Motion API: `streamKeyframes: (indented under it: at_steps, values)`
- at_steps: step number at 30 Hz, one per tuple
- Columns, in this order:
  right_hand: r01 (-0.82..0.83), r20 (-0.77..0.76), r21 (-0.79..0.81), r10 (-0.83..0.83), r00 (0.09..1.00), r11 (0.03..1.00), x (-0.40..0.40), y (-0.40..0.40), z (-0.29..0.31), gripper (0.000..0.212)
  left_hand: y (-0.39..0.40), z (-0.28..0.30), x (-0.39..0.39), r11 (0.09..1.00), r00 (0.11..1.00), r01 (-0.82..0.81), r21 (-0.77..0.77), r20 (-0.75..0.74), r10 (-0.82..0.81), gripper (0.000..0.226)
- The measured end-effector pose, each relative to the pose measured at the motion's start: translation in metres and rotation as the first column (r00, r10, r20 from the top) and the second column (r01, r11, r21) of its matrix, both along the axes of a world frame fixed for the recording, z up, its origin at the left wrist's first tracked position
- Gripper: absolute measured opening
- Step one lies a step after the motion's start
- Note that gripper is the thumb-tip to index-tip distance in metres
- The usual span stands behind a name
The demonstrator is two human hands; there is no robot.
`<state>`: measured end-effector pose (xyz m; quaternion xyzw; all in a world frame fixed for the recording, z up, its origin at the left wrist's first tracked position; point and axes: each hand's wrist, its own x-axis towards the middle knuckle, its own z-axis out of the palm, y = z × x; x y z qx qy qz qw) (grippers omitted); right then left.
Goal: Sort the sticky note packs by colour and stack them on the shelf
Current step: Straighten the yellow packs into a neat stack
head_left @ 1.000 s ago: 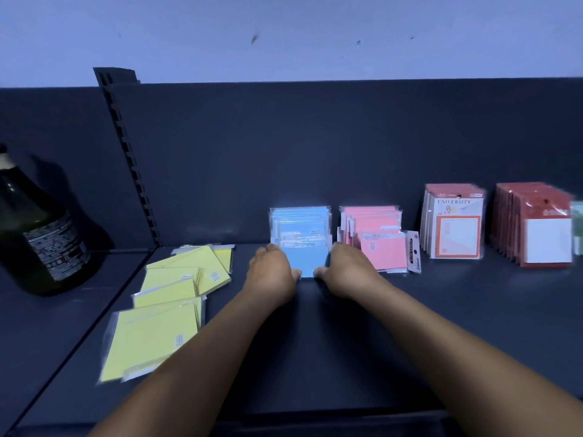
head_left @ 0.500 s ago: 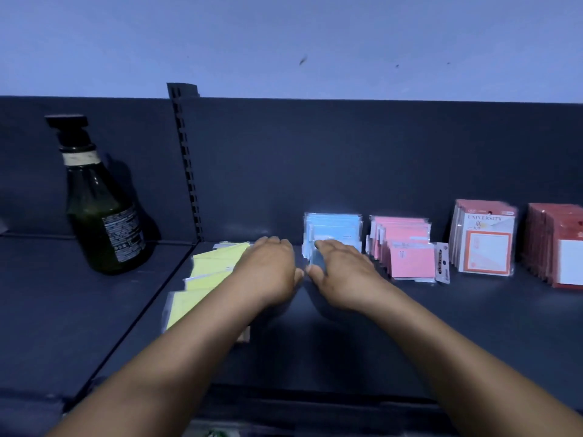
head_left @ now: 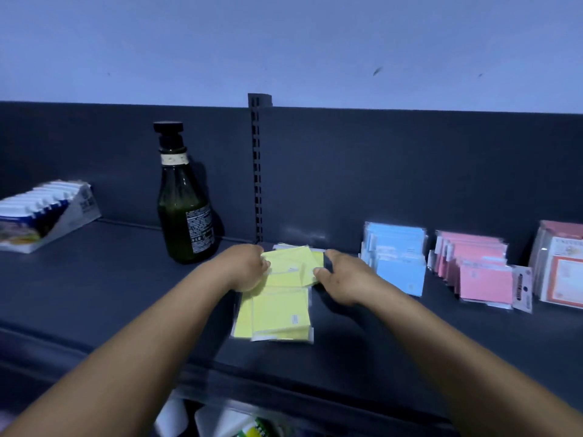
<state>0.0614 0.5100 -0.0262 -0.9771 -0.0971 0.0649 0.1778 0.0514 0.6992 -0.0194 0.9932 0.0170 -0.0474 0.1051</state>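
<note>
Presently, the shelf (head_left: 94, 298) carries everything under review, with the yellow packs (head_left: 280, 313) taken as the reference point. A dark bottle (head_left: 186, 216) stands to their left; blue packs (head_left: 397, 257) stand upright to their right, pink packs (head_left: 476, 272) further right again. The yellow packs lie flat and loosely overlapped, their spread running from the shelf's front edge toward the back panel. The left hand (head_left: 247, 268) and right hand (head_left: 344, 280) flank the far end of that spread, fingers curled onto its side edges, about equally near. Judgement: gathering inward and squaring comes next.
</note>
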Motion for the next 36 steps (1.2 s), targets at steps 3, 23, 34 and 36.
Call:
streamKeyframes:
  at_steps: [3, 23, 34, 36]
  values:
    - [0.037, -0.040, 0.025, -0.036, 0.999, 0.999, 0.014, 0.003, -0.002, 0.058, 0.005, -0.001, 0.010, 0.991, 0.998, -0.050, -0.126, -0.033, 0.046, 0.040]
    - [0.317, -0.329, 0.504, -0.161, 0.931, 0.804, 0.078, 0.015, -0.024, 0.049, 0.012, -0.027, 0.081, 0.724, 0.946, -0.322, -0.610, -0.245, 0.213, 0.033]
    - [0.250, -0.243, 0.637, -0.118, 0.963, 0.729, 0.071, 0.012, -0.025, 0.039, 0.008, -0.037, 0.074, 0.550, 0.967, -0.255, -0.795, -0.203, 0.155, 0.074]
    - [0.272, -0.290, 0.612, -0.109, 0.951, 0.743, 0.072, 0.015, -0.026, 0.055, 0.006, -0.038, 0.076, 0.579, 0.961, -0.276, -0.767, -0.204, 0.188, 0.071]
